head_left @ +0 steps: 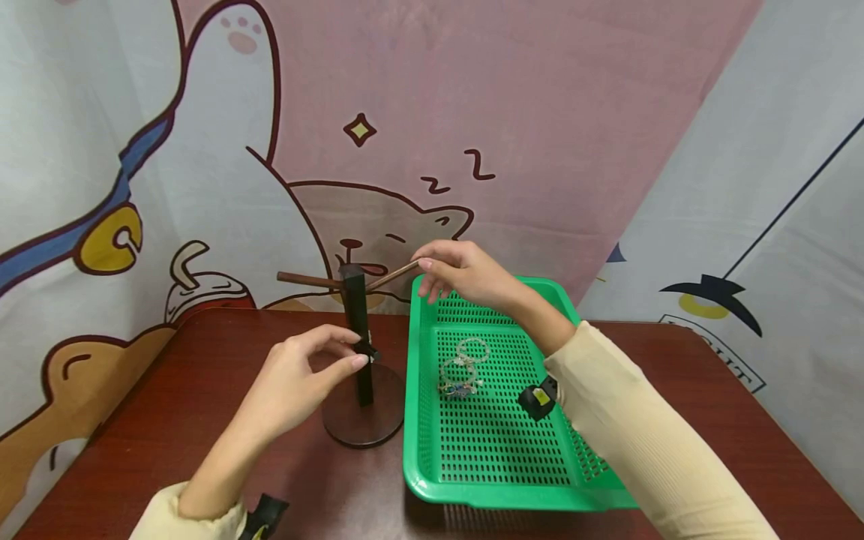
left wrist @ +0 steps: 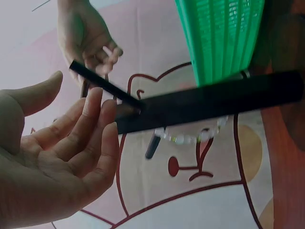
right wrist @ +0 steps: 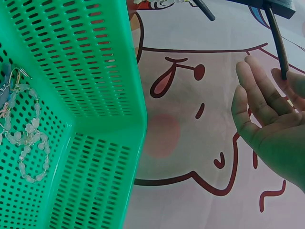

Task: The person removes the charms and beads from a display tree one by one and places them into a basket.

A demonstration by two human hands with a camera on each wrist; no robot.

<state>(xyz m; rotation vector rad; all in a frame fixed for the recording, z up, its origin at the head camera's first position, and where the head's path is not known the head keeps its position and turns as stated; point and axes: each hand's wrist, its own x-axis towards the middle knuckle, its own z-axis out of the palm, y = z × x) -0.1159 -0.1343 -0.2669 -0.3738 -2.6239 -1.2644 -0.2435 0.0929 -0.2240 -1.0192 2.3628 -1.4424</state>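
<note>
A dark wooden bracelet stand (head_left: pixel 358 322) with a round base and several pegs stands upright on the table. My right hand (head_left: pixel 466 274) pinches the tip of its upper right peg (right wrist: pixel 277 43) between thumb and forefinger. Lower down, my left hand (head_left: pixel 304 371) is at a peg pointing towards me; in the left wrist view the thumb and fingers are spread around this front peg (left wrist: pixel 105 86), not closed on it. A pale beaded bracelet (left wrist: pixel 190 139) hangs by the post in that view, mostly hidden from the head view.
Right of the stand, a green plastic basket (head_left: pixel 410 427) holds several beaded bracelets (head_left: pixel 460 373). Both rest on a reddish-brown table (head_left: pixel 229 367). A cartoon-printed cloth (head_left: pixel 540 112) hangs behind the table.
</note>
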